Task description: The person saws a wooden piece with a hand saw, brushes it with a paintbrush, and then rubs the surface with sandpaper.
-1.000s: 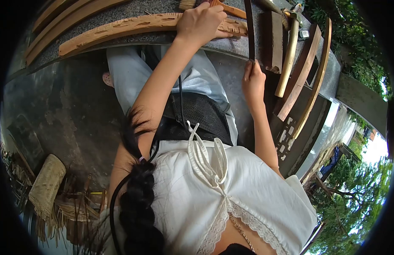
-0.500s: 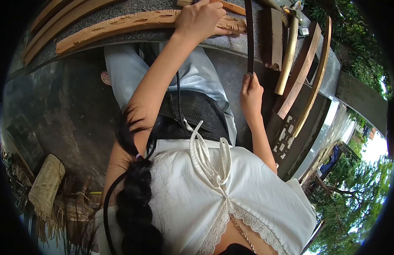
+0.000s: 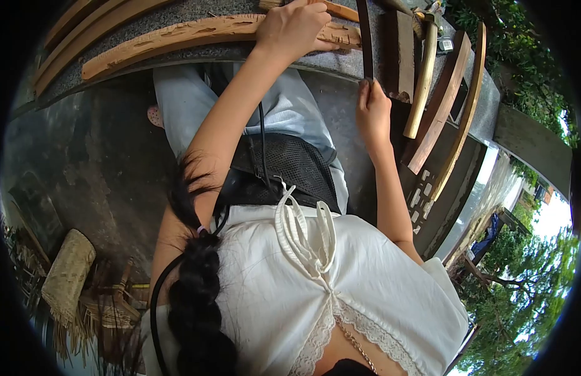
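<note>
My left hand (image 3: pixel 293 30) grips a long, curved, orange-brown wooden piece (image 3: pixel 171 41) near its right end; the wood lies along the near edge of the stone table (image 3: pixel 325 61) and has notches and cracks on its upper side. My right hand (image 3: pixel 373 113) is closed round the lower end of a long, dark, flat blade-like tool (image 3: pixel 366 47). The tool points away from me and crosses the table edge beside the right end of the wood. Its far end is cut off by the top of the view.
More curved wooden strips (image 3: pixel 93 37) lie at the left. Right of the tool are a dark wooden block (image 3: pixel 400 56), a pale rounded stick (image 3: pixel 422 81), two further curved pieces (image 3: pixel 442 103) (image 3: pixel 467 113) and a small grey device (image 3: pixel 446 45).
My right hand has moved forward, up the view, carrying the dark tool with it. My left hand has stayed on the wood, almost still.
</note>
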A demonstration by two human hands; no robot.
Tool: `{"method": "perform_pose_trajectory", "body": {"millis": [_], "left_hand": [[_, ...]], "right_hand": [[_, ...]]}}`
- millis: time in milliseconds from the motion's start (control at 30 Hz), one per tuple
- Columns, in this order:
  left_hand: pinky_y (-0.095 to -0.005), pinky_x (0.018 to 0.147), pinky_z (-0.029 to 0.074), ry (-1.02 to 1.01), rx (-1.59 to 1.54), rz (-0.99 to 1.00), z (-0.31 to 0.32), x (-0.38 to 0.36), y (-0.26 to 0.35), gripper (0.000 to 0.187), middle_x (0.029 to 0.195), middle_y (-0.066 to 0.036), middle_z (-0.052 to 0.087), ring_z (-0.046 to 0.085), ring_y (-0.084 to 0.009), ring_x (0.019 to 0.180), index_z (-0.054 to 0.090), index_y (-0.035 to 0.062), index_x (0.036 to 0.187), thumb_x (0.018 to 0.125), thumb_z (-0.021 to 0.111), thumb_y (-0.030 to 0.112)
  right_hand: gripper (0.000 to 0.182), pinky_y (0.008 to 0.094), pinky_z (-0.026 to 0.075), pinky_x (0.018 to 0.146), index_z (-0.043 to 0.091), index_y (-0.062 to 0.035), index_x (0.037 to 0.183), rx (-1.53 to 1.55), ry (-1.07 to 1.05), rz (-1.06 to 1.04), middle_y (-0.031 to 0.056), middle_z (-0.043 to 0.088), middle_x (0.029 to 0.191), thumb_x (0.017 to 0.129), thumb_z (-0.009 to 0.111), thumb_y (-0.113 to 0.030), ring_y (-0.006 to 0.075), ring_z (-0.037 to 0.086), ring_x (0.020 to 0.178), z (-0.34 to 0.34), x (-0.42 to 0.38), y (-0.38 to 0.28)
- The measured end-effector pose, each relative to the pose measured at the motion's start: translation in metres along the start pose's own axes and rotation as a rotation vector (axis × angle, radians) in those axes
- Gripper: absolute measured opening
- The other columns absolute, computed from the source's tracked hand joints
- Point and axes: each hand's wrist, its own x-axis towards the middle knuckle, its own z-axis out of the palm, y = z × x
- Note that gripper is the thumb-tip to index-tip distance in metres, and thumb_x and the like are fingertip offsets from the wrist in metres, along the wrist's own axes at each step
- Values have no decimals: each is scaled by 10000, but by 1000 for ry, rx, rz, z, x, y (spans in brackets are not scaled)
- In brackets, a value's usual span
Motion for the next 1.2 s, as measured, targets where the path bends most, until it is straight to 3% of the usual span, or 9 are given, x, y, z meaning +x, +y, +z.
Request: {"method": "perform_pose_trajectory", "body": {"millis": [67,400,433,600,800,867,1133,1167,1200], "left_hand": [[-349,682,553,-3,10,-5,-2,-3,0,317,820,-23,575,621,-215,849,655,107,795,620,822,311],[-351,704,558,-10,-12,-18,-3,-1,-1,316,832,-21,588,623,-212,864,649,99,796,628,822,303],[-354,703,560,12,-8,-14,-3,-2,-1,316,837,-20,594,625,-211,866,653,100,798,629,823,306],[-357,702,560,43,-1,-25,0,-3,-3,312,839,-24,596,627,-217,866,654,100,797,626,822,298],[-355,703,561,-8,-12,-8,-2,-3,0,303,841,-33,594,627,-218,864,642,90,790,637,815,286],[-355,705,562,-15,-19,-31,-2,-3,-1,302,840,-34,596,627,-221,865,644,88,785,638,815,288],[-367,713,565,-18,-53,-39,-2,-3,1,287,836,-33,599,630,-229,871,656,94,766,640,819,294],[-366,714,565,-13,-45,-31,-3,-2,0,285,838,-31,599,630,-228,873,657,97,765,639,820,294],[-366,714,565,-13,-45,-33,-3,-3,0,285,838,-31,599,630,-228,873,657,97,765,639,820,294]], "right_hand": [[185,460,417,546,517,38,902,-59,52,-144,217,542,634,984,445,-111,414,563,579,4,27,-14],[221,433,421,532,522,29,868,-103,12,-17,248,540,642,987,455,-146,429,554,594,-1,7,-4],[276,347,371,501,507,27,866,-25,47,-73,168,430,583,1009,452,-201,233,342,501,3,19,-7],[236,307,383,530,516,22,903,5,80,-71,144,430,623,1007,455,-182,172,345,555,6,-22,18],[259,323,387,521,516,29,875,-70,6,-78,152,466,609,1007,448,-183,222,406,510,0,17,-2],[231,459,425,555,519,29,871,-85,75,-166,265,563,672,990,444,-153,460,568,655,6,31,-11],[202,447,436,574,547,24,914,-111,30,-54,237,575,682,983,447,-137,422,586,636,1,1,3],[278,351,397,540,511,28,856,-77,52,-80,148,481,620,1008,446,-196,225,392,529,2,18,-7],[284,348,394,539,510,30,844,-74,70,-168,162,476,609,1005,450,-195,235,388,529,3,31,-16]]}}
